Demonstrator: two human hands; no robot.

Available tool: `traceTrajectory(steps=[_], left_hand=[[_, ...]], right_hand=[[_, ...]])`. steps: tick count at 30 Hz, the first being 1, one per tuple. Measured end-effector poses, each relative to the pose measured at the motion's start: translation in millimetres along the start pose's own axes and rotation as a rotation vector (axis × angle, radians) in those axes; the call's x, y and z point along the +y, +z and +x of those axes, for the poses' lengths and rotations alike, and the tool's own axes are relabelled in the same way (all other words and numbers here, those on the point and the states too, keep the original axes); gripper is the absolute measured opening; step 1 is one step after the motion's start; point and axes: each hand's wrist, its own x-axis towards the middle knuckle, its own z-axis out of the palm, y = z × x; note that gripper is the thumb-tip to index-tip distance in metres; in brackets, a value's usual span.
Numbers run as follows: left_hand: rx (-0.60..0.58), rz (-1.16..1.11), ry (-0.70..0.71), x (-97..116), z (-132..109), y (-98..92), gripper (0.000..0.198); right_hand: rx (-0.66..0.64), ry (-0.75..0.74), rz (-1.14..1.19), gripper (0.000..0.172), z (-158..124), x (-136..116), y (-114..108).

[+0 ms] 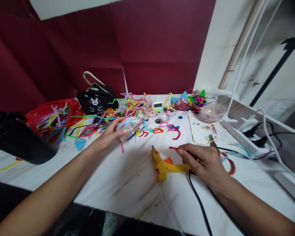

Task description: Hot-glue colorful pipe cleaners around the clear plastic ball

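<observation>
Red pipe-cleaner piece point(173, 148): pinched by right hand point(204, 160) near yellow glue gun point(159, 165), unattached. Left hand point(111, 133) grips a blurred clear-plastic craft piece point(132, 127). Status: two eared figures point(181, 103) appear complete; shaped pipe-cleaner pieces point(178, 133) lie loose on counter point(123, 183).

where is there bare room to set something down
The widest bare patch of white tabletop lies between the left forearm and the yellow glue gun. A smaller one lies between the right forearm and the power strip. The back is crowded around the pipe cleaner pile.
</observation>
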Motion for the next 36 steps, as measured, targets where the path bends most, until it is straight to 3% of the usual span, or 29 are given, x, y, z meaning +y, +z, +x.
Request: traceTrajectory(steps=[3, 5, 7, 13, 17, 19, 25, 30, 36], left_hand=[[-0.028, -0.479, -0.093, 4, 5, -4.7, 0.059], [-0.038, -0.646, -0.093, 6, 6, -5.6, 0.053], [-0.074, -0.723, -0.096, 8, 7, -3.5, 0.055], [-0.35, -0.885, -0.13, 11, 13, 20.1, 0.065], [-0.451, -0.962, -0.077, 16, 21, 36.5, 0.072], [-0.49, -0.984, -0.074, 15, 25, 42.8, 0.072], [-0.51, -0.993, -0.132, -4, 26, 55.3, 0.057], [-0.462, -0.963, -0.139, -23, 29, 56.6, 0.045], [-0.423, -0.876, -0.116, -32, 30, 62.3, 0.037]], right_hand=[[-0.014, 0.034, 0.021, 0.024, -1, 1, 1], [-0.027, 0.095, 0.064, 0.026, -1, 2, 1], [-0.04, 0.191, 0.149, 0.028, -1, 2, 1], [0.02, 0.519, 0.553, 0.032, 5, 3, -1], [0.073, 0.564, 0.643, 0.041, 12, 7, -2], [0.054, 0.555, 0.566, 0.043, 13, 12, -3], [-0.061, 0.438, -0.117, 0.04, 11, 32, -12], [-0.075, 0.472, -0.371, 0.047, 16, 40, -22], [-0.1, 0.485, -0.659, 0.059, 16, 30, -17]])
